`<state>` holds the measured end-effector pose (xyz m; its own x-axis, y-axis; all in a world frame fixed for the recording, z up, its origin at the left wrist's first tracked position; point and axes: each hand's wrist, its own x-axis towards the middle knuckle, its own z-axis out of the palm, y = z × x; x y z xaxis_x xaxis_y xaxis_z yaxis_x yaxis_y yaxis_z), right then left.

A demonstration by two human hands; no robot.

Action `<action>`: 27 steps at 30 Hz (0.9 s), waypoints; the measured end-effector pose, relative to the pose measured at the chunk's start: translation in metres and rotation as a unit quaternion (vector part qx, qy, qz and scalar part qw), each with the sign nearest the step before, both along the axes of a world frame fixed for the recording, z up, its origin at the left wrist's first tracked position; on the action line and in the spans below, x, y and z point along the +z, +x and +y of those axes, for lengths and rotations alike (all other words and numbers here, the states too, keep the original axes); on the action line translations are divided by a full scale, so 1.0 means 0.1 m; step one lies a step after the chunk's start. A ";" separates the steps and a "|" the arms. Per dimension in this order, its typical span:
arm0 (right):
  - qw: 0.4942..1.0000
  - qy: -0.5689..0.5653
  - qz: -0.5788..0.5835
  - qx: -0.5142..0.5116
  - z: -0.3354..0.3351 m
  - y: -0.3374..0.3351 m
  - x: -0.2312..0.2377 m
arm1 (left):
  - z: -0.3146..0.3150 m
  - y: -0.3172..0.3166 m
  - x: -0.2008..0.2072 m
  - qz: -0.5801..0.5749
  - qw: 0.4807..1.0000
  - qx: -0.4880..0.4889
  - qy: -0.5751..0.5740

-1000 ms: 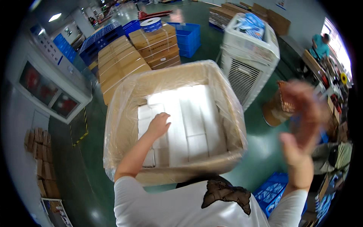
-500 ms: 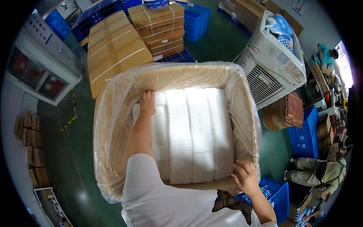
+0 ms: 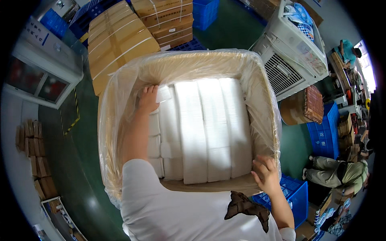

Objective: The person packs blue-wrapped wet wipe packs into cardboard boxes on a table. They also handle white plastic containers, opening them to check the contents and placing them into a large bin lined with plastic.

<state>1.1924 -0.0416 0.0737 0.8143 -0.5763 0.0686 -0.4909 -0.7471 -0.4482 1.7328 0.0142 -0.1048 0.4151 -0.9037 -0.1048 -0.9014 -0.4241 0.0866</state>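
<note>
A large carton [image 3: 209, 186] lined with clear plastic holds rows of tightly stacked, ridged white pieces [image 3: 195, 132]; their exact kind I cannot make out. Deep at its far left, my left hand [image 3: 148, 100] has its fingers bent around the edge of a small tilted white stack [image 3: 163, 94]. The thumb is partly hidden. Along the left wall, beneath my forearm, lie shorter white blocks [image 3: 155, 146]. My right hand [image 3: 266, 172] is at the near right corner, fingers loosely spread against the plastic liner [image 3: 277, 140], with nothing in them.
Strapped cartons [image 3: 120, 44] stand beyond the box, at the far left. A white air cooler [image 3: 289, 56] and a brown drum [image 3: 295, 110] flank its right side. Close by my right forearm is a blue crate [image 3: 295, 201]. People [image 3: 341, 172] work at the far right.
My left hand has shifted left and away from me, from the top of a white row to the small stack. My right hand stays at the corner. The box appears higher in view.
</note>
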 end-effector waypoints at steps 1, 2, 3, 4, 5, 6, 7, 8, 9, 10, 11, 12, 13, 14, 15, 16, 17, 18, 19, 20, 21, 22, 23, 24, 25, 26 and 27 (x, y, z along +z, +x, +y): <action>1.000 0.000 -0.002 0.001 0.00 0.00 0.00 | 0.11 -0.02 0.03 -0.019 1.000 0.003 0.003; 1.000 0.000 -0.003 0.002 0.00 0.01 0.00 | 0.25 -0.06 0.00 -0.029 1.000 0.006 -0.007; 1.000 -0.002 -0.001 0.004 -0.01 0.03 0.01 | 0.41 -0.11 -0.05 -0.040 0.999 0.010 -0.018; 1.000 -0.002 0.003 0.001 -0.01 0.04 0.03 | 0.52 -0.16 -0.10 -0.049 0.998 0.008 -0.027; 1.000 -0.002 0.006 -0.002 0.00 0.05 0.04 | 0.57 -0.20 -0.15 -0.025 0.997 0.033 -0.070; 1.000 0.004 0.006 -0.008 0.01 0.06 0.04 | 0.62 -0.24 -0.22 -0.001 0.992 0.058 -0.112; 1.000 0.008 0.008 -0.015 0.03 0.07 0.06 | 0.65 -0.29 -0.30 0.025 0.984 0.084 -0.157; 1.000 0.010 0.005 -0.017 0.02 0.09 0.05 | 0.65 -0.32 -0.34 0.038 0.982 0.120 -0.143; 1.000 0.015 0.008 -0.015 0.03 0.10 0.04 | 0.62 -0.36 -0.39 0.051 0.978 0.155 -0.130; 1.000 0.019 0.007 -0.013 0.04 0.11 0.03 | 0.59 -0.35 -0.42 0.062 0.973 0.190 -0.119; 1.000 0.025 0.001 -0.011 0.02 0.10 -0.01 | 0.58 -0.33 -0.44 0.067 0.971 0.193 -0.122; 1.000 0.030 -0.004 -0.008 0.02 0.10 -0.03 | 0.58 -0.31 -0.45 0.071 0.970 0.197 -0.125; 0.999 0.032 -0.008 -0.010 0.03 0.10 -0.02 | 0.58 -0.33 -0.47 0.085 0.968 0.199 -0.127; 0.999 0.034 -0.011 -0.011 0.03 0.12 0.00 | 0.60 -0.32 -0.46 0.085 0.968 0.204 -0.121; 0.999 0.036 -0.015 -0.012 0.02 0.15 0.03 | 0.64 -0.30 -0.45 0.086 0.967 0.210 -0.116; 0.999 0.046 -0.023 -0.013 0.02 0.14 0.05 | 0.70 -0.34 -0.47 0.089 0.967 0.213 -0.107; 0.998 0.056 -0.030 -0.014 0.01 0.16 0.08 | 0.79 -0.40 -0.52 0.070 0.967 0.215 -0.115; 0.997 0.066 -0.038 -0.015 0.01 0.18 0.12 | 0.91 -0.46 -0.57 0.051 0.967 0.217 -0.123; 0.996 0.076 -0.052 -0.009 0.00 0.21 0.14 | 1.01 -0.53 -0.58 0.028 0.966 0.220 -0.131; 0.995 0.085 -0.054 -0.003 0.00 0.27 0.18 | 1.11 -0.60 -0.58 0.041 0.961 0.230 -0.147; 0.994 0.094 -0.056 0.003 -0.01 0.33 0.22 | 1.22 -0.69 -0.57 0.055 0.955 0.241 -0.164; 0.993 0.102 -0.060 0.009 -0.01 0.40 0.24 | 1.27 -0.74 -0.52 0.067 0.948 0.251 -0.181; 0.992 0.099 -0.065 0.038 -0.01 0.49 0.27 | 1.26 -0.79 -0.46 0.064 0.948 0.202 -0.239; 0.991 0.097 -0.071 0.067 -0.01 0.61 0.28 | 1.21 -0.87 -0.40 0.060 0.942 0.151 -0.295; 0.988 0.095 -0.077 0.096 -0.01 0.72 0.29 | 1.14 -0.97 -0.31 0.056 0.930 0.100 -0.349; 0.987 0.075 -0.073 0.125 0.01 0.86 0.27 | 1.02 -1.09 -0.13 0.069 0.939 0.053 -0.333; 0.984 0.056 -0.069 0.152 0.04 1.02 0.23 | 0.86 -1.22 0.12 0.084 0.945 0.005 -0.316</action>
<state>1.2941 -0.0373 0.0969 0.9379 -0.3173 0.1403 -0.1812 -0.7928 -0.5819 1.6105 0.1000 -0.0926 0.4492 -0.8043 0.3889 -0.8490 -0.2487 0.4662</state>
